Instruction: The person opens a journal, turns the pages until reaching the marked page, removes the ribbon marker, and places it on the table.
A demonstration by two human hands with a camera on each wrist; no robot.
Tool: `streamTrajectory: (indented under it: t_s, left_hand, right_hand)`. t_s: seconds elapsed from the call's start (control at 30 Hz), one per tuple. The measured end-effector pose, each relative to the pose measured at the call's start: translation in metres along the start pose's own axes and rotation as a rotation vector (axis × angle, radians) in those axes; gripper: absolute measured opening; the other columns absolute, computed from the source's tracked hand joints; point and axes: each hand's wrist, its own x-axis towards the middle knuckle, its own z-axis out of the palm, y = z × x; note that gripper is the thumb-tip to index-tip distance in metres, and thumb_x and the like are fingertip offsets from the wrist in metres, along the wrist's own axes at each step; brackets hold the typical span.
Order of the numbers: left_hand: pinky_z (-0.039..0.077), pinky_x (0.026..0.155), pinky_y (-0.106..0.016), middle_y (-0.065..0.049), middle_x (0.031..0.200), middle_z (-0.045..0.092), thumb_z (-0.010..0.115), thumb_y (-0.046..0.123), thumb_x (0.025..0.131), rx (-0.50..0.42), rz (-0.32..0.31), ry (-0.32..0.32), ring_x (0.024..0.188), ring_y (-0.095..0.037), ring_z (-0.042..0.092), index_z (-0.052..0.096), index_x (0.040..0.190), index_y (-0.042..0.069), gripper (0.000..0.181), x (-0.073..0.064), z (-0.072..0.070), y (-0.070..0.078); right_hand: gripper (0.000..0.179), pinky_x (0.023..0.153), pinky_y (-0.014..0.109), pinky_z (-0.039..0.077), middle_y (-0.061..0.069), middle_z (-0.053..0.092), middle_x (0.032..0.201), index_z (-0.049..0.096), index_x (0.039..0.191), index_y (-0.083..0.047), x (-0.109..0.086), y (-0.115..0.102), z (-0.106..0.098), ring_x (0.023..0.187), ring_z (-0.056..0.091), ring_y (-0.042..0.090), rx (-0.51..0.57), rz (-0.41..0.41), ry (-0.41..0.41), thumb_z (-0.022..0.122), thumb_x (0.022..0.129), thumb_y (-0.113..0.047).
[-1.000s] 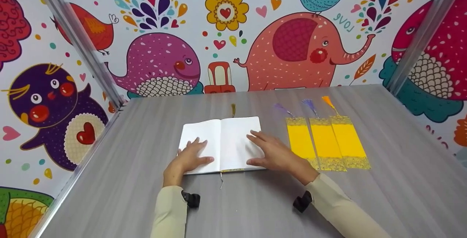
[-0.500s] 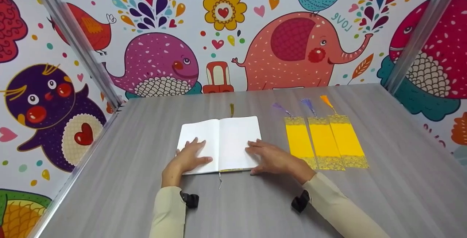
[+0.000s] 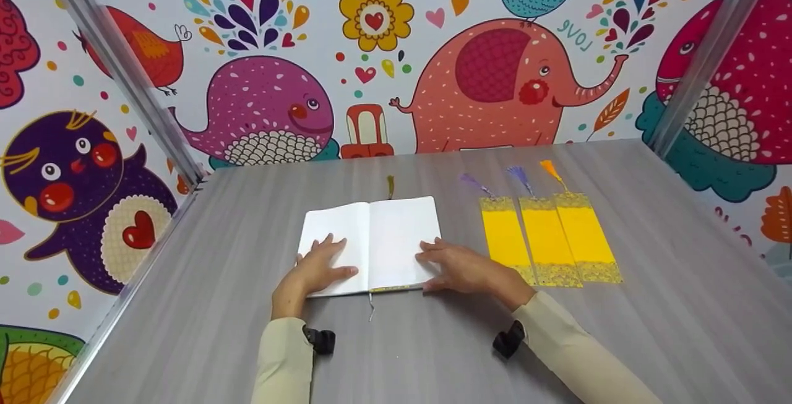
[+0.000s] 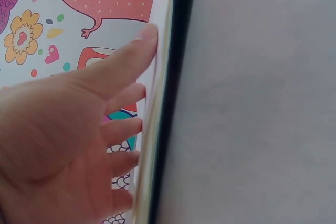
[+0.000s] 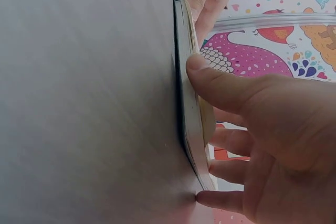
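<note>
A notebook lies spread flat on the table with two blank white pages up. My left hand rests on the lower left page, fingers straight and spread. On the right side, my right hand touches the page near its outer edge. Its thumb lies at the front edge of the page stack, the little fingertip down by the tabletop. An olive tassel sticks out past the notebook's top, and a yellow patterned strip shows along the bottom edge. A thin ribbon hangs from the spine.
Three yellow bookmarks with tassels lie right of the notebook: a left one, a middle one and a right one, the last two overlapping. A cartoon-printed wall and metal posts border the grey table.
My right hand has shifted down and outward, its thumb moving from the right page to the notebook's lower edge. My left hand stays on its page. The head view has shifted slightly.
</note>
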Motion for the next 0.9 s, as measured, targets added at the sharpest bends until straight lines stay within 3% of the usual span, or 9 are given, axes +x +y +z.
streamTrajectory:
  t_s: [0.2, 0.6, 0.9]
  left_hand:
    - [0.003, 0.118, -0.075, -0.025, 0.164, 0.021, 0.071, 0.034, 0.093, -0.012, 0.005, 0.002, 0.152, -0.051, 0.011, 0.040, 0.153, 0.006, 0.073, -0.0015, -0.0003, 0.0009]
    - [0.004, 0.117, -0.076, -0.026, 0.164, 0.021, 0.070, 0.035, 0.093, 0.007, 0.013, -0.004, 0.152, -0.052, 0.011, 0.040, 0.153, 0.006, 0.072, 0.0002, -0.0015, 0.0016]
    - [0.004, 0.117, -0.076, -0.027, 0.164, 0.021, 0.069, 0.036, 0.093, 0.010, 0.019, 0.002, 0.152, -0.053, 0.011, 0.040, 0.153, 0.005, 0.073, -0.0009, -0.0009, 0.0011]
  right_hand:
    - [0.060, 0.122, 0.056, 0.027, 0.015, 0.040, 0.160, 0.053, 0.144, -0.005, -0.0007, 0.0020, -0.0003, 0.152, 0.030, 0.038, -0.029, -0.050, -0.007, 0.073, 0.092, -0.029]
    - [0.058, 0.124, 0.053, 0.025, 0.009, 0.038, 0.161, 0.054, 0.145, -0.011, -0.0033, 0.0016, -0.0031, 0.154, 0.029, 0.032, -0.011, -0.024, -0.019, 0.072, 0.092, -0.027]
    - [0.041, 0.119, 0.052, 0.035, 0.014, 0.052, 0.151, 0.062, 0.136, -0.006, -0.0010, 0.0069, -0.0080, 0.144, 0.045, 0.035, 0.004, -0.032, 0.035, 0.066, 0.096, -0.010]
